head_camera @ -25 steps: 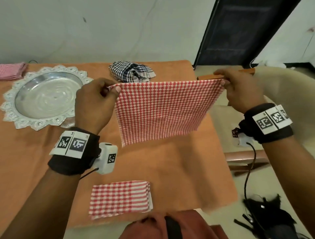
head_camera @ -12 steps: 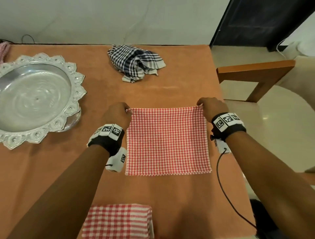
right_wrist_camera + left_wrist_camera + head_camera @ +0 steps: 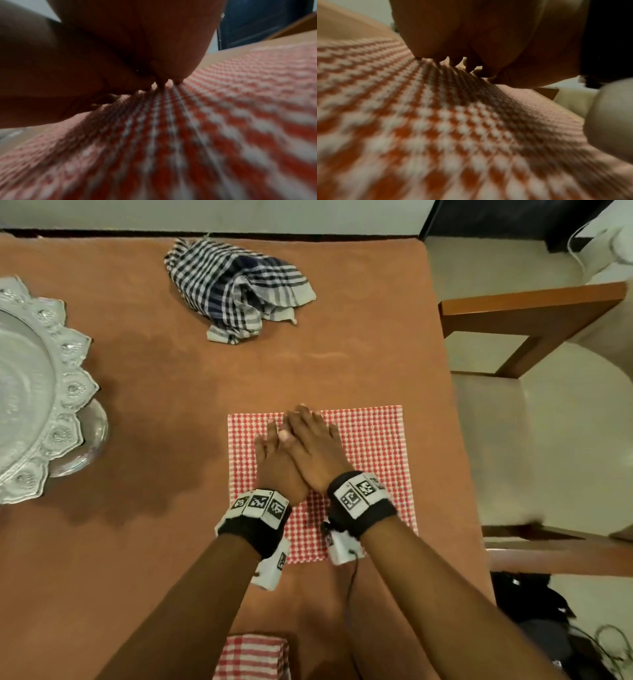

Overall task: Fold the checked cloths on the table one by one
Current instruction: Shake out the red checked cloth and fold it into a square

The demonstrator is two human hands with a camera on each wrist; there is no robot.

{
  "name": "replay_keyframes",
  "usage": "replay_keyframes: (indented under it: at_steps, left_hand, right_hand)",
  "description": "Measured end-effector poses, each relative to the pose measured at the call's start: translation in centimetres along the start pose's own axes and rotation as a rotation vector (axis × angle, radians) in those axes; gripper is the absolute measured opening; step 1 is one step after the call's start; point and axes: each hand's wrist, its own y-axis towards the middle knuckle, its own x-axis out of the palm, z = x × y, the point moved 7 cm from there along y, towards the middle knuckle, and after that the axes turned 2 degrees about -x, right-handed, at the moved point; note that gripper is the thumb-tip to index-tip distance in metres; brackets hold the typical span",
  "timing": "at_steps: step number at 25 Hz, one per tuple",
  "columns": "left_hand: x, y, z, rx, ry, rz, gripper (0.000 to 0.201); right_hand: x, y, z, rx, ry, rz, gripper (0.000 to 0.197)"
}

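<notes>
A red-and-white checked cloth [image 3: 371, 446] lies spread flat on the orange table [image 3: 154, 412], near its right edge. Both my hands rest on its middle with straight fingers, side by side. My left hand [image 3: 274, 450] lies flat and my right hand [image 3: 310, 436] partly overlaps it. In the wrist views the cloth [image 3: 436, 128] [image 3: 205, 121] fills the frame under the left hand [image 3: 462, 40] and the right hand [image 3: 133, 47]. A crumpled dark blue-and-white checked cloth [image 3: 236, 289] sits at the far side. A folded red checked cloth [image 3: 251, 657] lies at the near edge.
An ornate silver tray [image 3: 37, 392] stands at the left. A wooden chair [image 3: 534, 313] with a cream seat is just past the table's right edge. Dark cables and a bag [image 3: 534, 611] lie on the floor at lower right.
The red cloth, held up by its top corners a second ago, now lies flat on the table. Both hands let go of the corners and moved to its middle.
</notes>
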Motion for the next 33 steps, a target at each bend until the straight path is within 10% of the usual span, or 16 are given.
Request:
replay_keyframes:
  at_steps: [14, 21, 25, 33]
  left_hand:
    - [-0.7, 0.8, -7.0, -0.050, 0.149, 0.078, 0.074]
    - [-2.3, -3.1, -2.4, -0.032, 0.092, 0.232, 0.061]
    - [2.2, -5.1, 0.2, -0.024, 0.016, 0.088, 0.063]
    - [2.7, -5.5, -6.8, -0.075, 0.078, 0.033, 0.065]
  right_hand:
    - [-5.7, -5.1, 15.7, 0.396, -0.240, 0.036, 0.069]
    - [-5.7, -5.6, 8.2, 0.337, -0.240, 0.259, 0.066]
    - [1.9, -5.6, 1.4, 0.089, -0.083, 0.050, 0.058]
    - [-0.2, -9.3, 11.4, 0.297, -0.257, 0.023, 0.070]
